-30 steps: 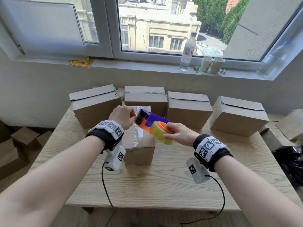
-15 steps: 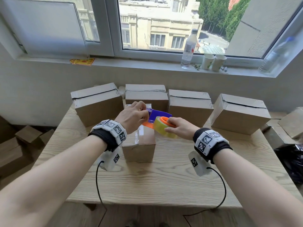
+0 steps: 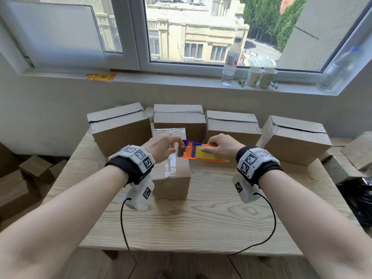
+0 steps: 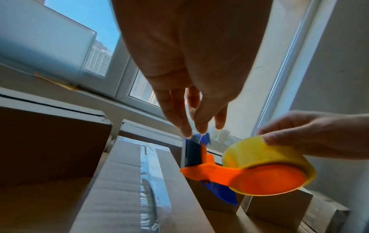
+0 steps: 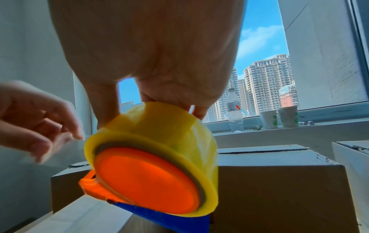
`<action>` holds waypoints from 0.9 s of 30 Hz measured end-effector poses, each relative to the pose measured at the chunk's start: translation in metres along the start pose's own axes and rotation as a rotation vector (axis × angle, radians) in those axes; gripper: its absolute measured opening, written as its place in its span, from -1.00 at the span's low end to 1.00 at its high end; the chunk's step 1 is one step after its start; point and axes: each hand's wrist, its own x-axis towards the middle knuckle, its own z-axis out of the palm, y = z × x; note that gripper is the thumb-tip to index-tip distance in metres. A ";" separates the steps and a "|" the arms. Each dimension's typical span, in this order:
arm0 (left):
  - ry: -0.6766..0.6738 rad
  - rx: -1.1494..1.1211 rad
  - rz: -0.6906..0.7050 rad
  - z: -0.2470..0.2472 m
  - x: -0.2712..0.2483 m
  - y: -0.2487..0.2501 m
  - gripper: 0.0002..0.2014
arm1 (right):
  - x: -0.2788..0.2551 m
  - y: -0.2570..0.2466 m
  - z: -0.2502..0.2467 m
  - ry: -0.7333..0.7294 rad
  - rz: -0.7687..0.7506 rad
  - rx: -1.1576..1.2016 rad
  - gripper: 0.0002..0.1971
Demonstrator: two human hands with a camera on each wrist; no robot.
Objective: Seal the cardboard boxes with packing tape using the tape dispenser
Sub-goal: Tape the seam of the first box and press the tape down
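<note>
A small cardboard box (image 3: 171,174) stands mid-table with a shiny strip of clear tape (image 4: 148,178) along its top. Just above its right edge I hold the orange and blue tape dispenser (image 3: 191,153), which carries a yellow tape roll (image 5: 159,141). My right hand (image 3: 209,147) grips the roll from above, fingers curled round it (image 5: 151,113). At the dispenser's blue cutter head (image 4: 194,151), my left hand (image 3: 180,148) pinches the free end of the tape between thumb and fingertips (image 4: 185,132).
Several untaped cardboard boxes (image 3: 231,127) stand in a row along the table's (image 3: 201,222) far edge. A bottle (image 3: 231,61) and two paper cups (image 3: 261,77) are on the windowsill. More boxes lie on the floor at left (image 3: 30,174), and a black bag (image 3: 356,200) sits at right.
The dispenser has turned from tilted to nearly level and moved away from me over the box's right edge. My left hand has gone from curled beside the head to pinching at the cutter.
</note>
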 end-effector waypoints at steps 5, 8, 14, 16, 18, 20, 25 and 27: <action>0.029 -0.215 -0.103 -0.003 -0.005 -0.008 -0.53 | -0.004 0.001 -0.008 -0.002 -0.023 0.063 -0.67; 0.013 -0.301 -0.178 -0.004 -0.006 -0.010 -0.75 | -0.004 -0.002 -0.010 0.005 -0.044 0.052 -0.65; -0.006 -0.407 -0.207 -0.004 -0.011 -0.007 -0.92 | -0.002 0.002 -0.011 0.001 -0.013 0.006 -0.66; 0.008 -0.437 -0.236 -0.003 -0.013 -0.009 -0.91 | 0.000 0.007 -0.011 0.010 0.045 -0.046 -0.56; 0.004 -0.471 -0.252 0.000 -0.016 -0.010 -0.90 | -0.001 0.013 -0.010 0.009 0.089 -0.089 -0.41; -0.012 -0.453 -0.268 0.003 -0.020 -0.013 -0.88 | -0.002 0.019 -0.010 -0.016 0.094 -0.076 -0.40; -0.011 -0.404 -0.301 0.007 -0.026 -0.018 -0.90 | -0.003 0.029 -0.007 -0.077 0.111 -0.046 -0.40; -0.017 -0.396 -0.307 0.008 -0.029 -0.021 -0.90 | -0.003 0.036 -0.006 -0.085 0.154 -0.064 -0.42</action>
